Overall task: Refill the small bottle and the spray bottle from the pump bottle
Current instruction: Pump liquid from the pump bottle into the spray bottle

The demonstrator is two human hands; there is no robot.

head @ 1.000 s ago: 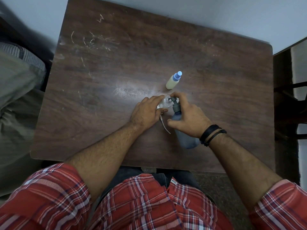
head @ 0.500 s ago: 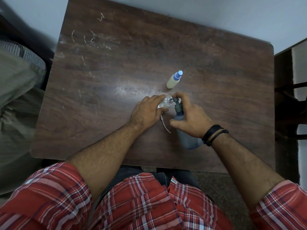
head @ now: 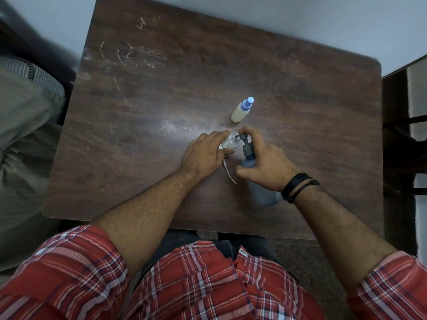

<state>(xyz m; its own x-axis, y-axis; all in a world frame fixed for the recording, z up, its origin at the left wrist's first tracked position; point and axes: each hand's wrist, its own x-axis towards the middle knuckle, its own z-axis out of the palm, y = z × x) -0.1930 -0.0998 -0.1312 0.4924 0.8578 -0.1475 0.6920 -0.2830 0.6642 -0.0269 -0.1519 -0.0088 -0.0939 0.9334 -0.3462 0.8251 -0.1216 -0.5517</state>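
Pumping from pump bottle (head: 253, 167) into clear small bottle (head: 228, 142), mid-table (head: 300, 88).
Right hand (head: 269, 161) wrapped round pump body, forefinger on head; left hand (head: 204, 154) curled round small bottle. Keep spout over mouth, press slowly. Spray bottle (head: 242, 110) upright beyond. Versus earlier: pump head slightly lower.

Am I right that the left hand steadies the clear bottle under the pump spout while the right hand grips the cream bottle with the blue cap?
Not quite. In the head view the right hand grips the pump bottle, not the cream bottle, which stands untouched farther back on the table. The left hand does steady the clear bottle under the spout.
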